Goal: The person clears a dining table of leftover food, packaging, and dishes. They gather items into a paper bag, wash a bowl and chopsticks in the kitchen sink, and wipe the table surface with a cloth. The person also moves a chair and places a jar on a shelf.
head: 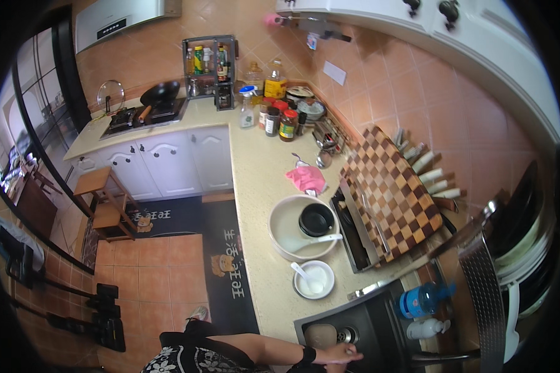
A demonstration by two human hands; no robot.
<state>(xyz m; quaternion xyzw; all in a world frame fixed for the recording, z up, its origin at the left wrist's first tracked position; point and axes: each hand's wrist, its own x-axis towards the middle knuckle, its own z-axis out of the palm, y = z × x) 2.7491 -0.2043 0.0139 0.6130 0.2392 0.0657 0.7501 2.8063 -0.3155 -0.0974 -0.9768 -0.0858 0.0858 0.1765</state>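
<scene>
My left hand (338, 355), with a black band at its wrist, is over the near part of the dark sink (378, 321). Its fingers are bent, and whether they hold something cannot be made out. Just beneath it, a bit of skin cut off by the bottom edge seems to be my right hand (337, 368). Close to the left hand, a translucent rectangular container (320, 335) sits in the sink beside the metal drain (347, 335). On the counter above the sink stands a small white bowl (324, 291) with a white spoon (308, 275) in it.
A large pale bowl (280, 233) holds a black bowl (316, 220) and a white ladle (319, 240). Behind them lean a checkered cutting board (387, 191) and several knives (431, 175). A blue-labelled bottle (420, 300) and a white pump bottle (424, 328) stand beyond the sink.
</scene>
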